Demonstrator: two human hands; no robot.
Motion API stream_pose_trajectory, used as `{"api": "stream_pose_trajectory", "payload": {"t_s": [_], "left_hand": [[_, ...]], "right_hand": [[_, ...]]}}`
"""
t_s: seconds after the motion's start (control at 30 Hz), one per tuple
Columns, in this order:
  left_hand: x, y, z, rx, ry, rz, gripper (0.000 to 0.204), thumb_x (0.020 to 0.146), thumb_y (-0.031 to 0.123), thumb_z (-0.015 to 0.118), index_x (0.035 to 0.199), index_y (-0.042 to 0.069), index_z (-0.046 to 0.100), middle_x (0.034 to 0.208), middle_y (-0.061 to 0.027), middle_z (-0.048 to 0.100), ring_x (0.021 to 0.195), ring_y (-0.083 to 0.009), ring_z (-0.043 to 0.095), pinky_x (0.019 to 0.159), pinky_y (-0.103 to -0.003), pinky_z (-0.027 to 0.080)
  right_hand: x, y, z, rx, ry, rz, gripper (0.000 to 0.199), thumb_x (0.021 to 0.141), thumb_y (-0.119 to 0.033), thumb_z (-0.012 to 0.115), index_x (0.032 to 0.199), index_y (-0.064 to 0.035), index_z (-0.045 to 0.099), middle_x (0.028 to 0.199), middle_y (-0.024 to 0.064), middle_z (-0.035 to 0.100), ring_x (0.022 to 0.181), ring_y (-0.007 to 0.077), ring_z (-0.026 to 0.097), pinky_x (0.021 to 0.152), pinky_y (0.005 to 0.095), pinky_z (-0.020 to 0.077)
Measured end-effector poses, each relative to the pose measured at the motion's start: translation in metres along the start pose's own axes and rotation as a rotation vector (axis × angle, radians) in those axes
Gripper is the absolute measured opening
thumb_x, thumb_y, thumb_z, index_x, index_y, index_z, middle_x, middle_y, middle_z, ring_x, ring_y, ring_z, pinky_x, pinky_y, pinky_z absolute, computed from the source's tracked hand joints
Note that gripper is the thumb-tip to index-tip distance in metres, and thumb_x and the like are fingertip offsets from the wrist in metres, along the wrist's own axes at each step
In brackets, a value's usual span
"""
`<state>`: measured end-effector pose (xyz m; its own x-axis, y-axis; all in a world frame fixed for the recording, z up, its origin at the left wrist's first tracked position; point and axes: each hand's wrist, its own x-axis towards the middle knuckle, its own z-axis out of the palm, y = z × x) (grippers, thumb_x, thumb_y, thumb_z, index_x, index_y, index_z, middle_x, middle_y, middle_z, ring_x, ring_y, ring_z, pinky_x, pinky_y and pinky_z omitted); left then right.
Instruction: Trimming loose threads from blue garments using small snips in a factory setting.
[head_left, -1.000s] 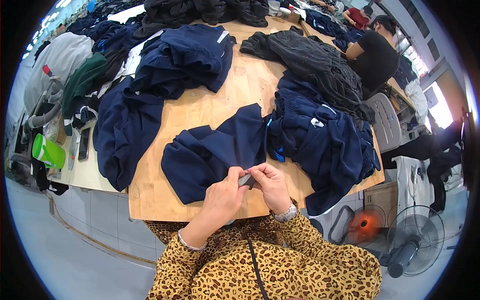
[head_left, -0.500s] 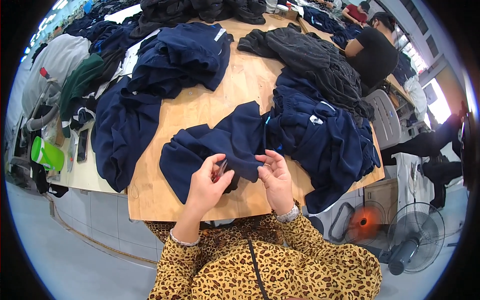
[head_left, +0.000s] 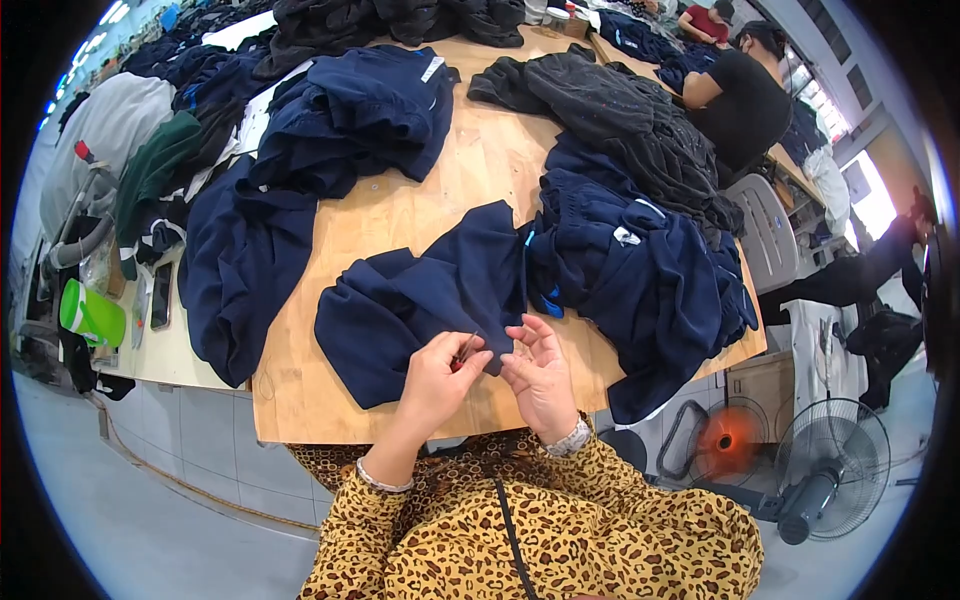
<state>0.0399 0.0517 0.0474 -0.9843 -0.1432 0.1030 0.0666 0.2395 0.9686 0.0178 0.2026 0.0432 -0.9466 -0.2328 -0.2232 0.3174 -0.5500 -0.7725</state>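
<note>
A dark navy garment (head_left: 425,290) lies loosely spread near the front edge of the wooden table. Over its near edge, my left hand (head_left: 440,375) is closed around small thread snips (head_left: 462,357) with red handles; most of the tool is hidden by the fingers, and a thin metal blade pokes out. My right hand (head_left: 540,375) is close beside it, thumb and forefinger pinched at the cloth's right corner, the other fingers raised. A larger heap of navy garments (head_left: 640,280) sits just right of this piece.
Navy garments (head_left: 350,125) are piled at the far left, one hanging over the table edge. Black speckled garments (head_left: 620,110) lie at the far right. A green container (head_left: 92,313) and a phone (head_left: 161,295) sit left. A person (head_left: 745,100) works beyond; a fan (head_left: 830,470) stands right.
Both hands have come slightly nearer to me, and the left has shifted right toward the other hand. The cloth's near edge has been drawn along and the dark opening under it no longer shows.
</note>
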Motion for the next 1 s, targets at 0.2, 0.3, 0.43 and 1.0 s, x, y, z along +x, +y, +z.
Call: {"api": "stream_pose_trajectory", "payload": {"t_s": [0.2, 0.3, 0.43, 1.0], "left_hand": [[-0.004, -0.013, 0.002, -0.190, 0.056, -0.159, 0.010, 0.085, 0.006, 0.063, 0.090, -0.002, 0.062, 0.071, 0.0001, 0.058, 0.060, -0.0036, 0.047, 0.054, -0.019, 0.041], [-0.001, -0.010, 0.000, -0.126, 0.219, -0.089, 0.009, 0.084, 0.005, 0.062, 0.089, -0.002, 0.062, 0.071, -0.0014, 0.057, 0.058, -0.0046, 0.045, 0.054, -0.020, 0.040], [0.009, 0.010, -0.010, -0.049, 0.123, -0.026, 0.014, 0.085, 0.011, 0.063, 0.090, -0.002, 0.062, 0.068, -0.0052, 0.060, 0.057, -0.0056, 0.048, 0.053, -0.022, 0.042], [0.001, -0.018, -0.016, -0.359, 0.012, -0.299, 0.041, 0.078, 0.003, 0.068, 0.116, 0.002, 0.054, 0.075, 0.0052, 0.045, 0.065, -0.0026, 0.042, 0.057, -0.017, 0.039]], "right_hand": [[-0.001, -0.001, 0.003, 0.082, 0.087, 0.101, 0.051, 0.081, 0.008, 0.056, 0.126, -0.0114, 0.041, 0.117, 0.0037, 0.044, 0.080, 0.0069, 0.049, 0.077, 0.0223, 0.0465], [-0.004, 0.005, -0.001, -0.002, 0.077, -0.039, 0.049, 0.082, 0.007, 0.055, 0.126, -0.0099, 0.040, 0.117, 0.0041, 0.046, 0.084, 0.0096, 0.052, 0.075, 0.0236, 0.0475], [-0.012, 0.014, 0.002, -0.806, -0.055, -0.691, 0.030, 0.076, 0.008, 0.056, 0.103, -0.0047, 0.058, 0.096, 0.0070, 0.057, 0.085, 0.0156, 0.055, 0.070, 0.0271, 0.0496], [-0.038, 0.027, -0.015, -0.195, -0.462, 0.673, 0.034, 0.093, -0.032, 0.052, 0.110, -0.0032, 0.058, 0.100, 0.0075, 0.062, 0.089, 0.0213, 0.059, 0.081, 0.0325, 0.0483]]}}
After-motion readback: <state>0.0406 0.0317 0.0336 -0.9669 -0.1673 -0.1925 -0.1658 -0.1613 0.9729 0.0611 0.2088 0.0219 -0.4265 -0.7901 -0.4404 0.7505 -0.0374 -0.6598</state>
